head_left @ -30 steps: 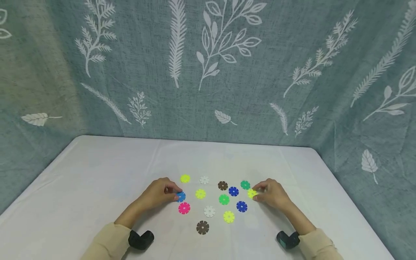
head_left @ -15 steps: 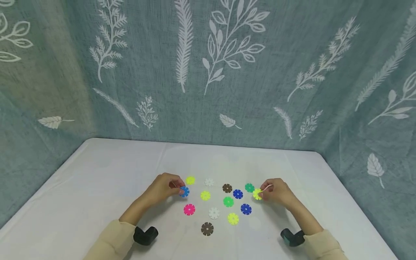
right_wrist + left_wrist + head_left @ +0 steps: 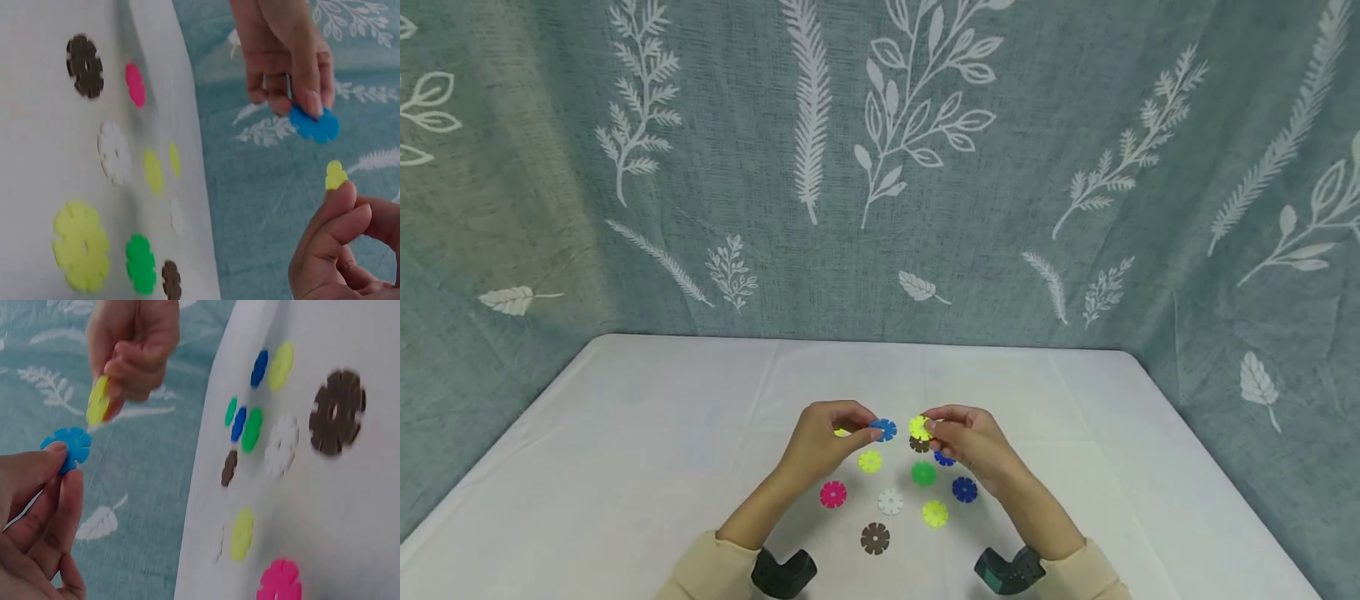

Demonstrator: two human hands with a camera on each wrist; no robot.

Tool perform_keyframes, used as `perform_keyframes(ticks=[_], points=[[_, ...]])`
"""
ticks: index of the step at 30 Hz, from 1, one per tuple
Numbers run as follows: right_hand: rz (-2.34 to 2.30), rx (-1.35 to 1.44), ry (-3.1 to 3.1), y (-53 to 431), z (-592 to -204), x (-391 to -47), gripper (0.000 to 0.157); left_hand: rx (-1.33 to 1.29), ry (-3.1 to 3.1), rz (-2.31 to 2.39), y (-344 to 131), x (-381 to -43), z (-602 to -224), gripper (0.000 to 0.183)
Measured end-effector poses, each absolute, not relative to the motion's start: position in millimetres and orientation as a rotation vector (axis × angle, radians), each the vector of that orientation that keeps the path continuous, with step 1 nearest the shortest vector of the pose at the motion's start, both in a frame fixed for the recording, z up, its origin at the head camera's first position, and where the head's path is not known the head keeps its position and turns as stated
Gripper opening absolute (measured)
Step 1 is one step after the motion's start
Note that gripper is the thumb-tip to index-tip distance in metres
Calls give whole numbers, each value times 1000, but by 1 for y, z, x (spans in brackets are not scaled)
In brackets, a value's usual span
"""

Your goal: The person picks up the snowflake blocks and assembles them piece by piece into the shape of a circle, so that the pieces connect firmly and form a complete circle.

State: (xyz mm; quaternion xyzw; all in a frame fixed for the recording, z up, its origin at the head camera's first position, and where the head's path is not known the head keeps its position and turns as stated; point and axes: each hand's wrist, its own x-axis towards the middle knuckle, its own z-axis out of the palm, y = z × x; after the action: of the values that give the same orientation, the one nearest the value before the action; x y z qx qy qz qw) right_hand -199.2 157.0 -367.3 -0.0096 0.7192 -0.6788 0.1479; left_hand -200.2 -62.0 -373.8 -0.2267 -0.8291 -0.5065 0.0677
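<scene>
My left hand (image 3: 826, 437) pinches a light blue snowflake disc (image 3: 886, 429) between thumb and fingers, above the far part of the scattered discs. Facing it, my right hand (image 3: 976, 442) pinches a yellow snowflake disc (image 3: 918, 428). In the left wrist view the blue disc (image 3: 70, 449) shows its notched face, while the yellow disc (image 3: 98, 402) is seen at a slant. A small gap separates the two discs in the right wrist view, where fingers cover much of the yellow disc (image 3: 335, 175).
Several more discs lie on the white table (image 3: 670, 433) below the hands, including pink (image 3: 832, 494), green (image 3: 923, 474) and brown discs (image 3: 875, 539). Parts of some are hidden behind the hands. A leaf-patterned curtain (image 3: 850, 275) hangs behind the table.
Both hands have picked up their discs from the table and brought them inward, the left hand moving right and the right hand moving left. The head view has shifted slightly.
</scene>
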Motion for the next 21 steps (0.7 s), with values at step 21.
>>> perform_keyframes(ticks=[21], points=[[-2027, 76, 2037, 140, -370, -192, 28, -633, -2313, -1295, -39, -185, -383, 7]])
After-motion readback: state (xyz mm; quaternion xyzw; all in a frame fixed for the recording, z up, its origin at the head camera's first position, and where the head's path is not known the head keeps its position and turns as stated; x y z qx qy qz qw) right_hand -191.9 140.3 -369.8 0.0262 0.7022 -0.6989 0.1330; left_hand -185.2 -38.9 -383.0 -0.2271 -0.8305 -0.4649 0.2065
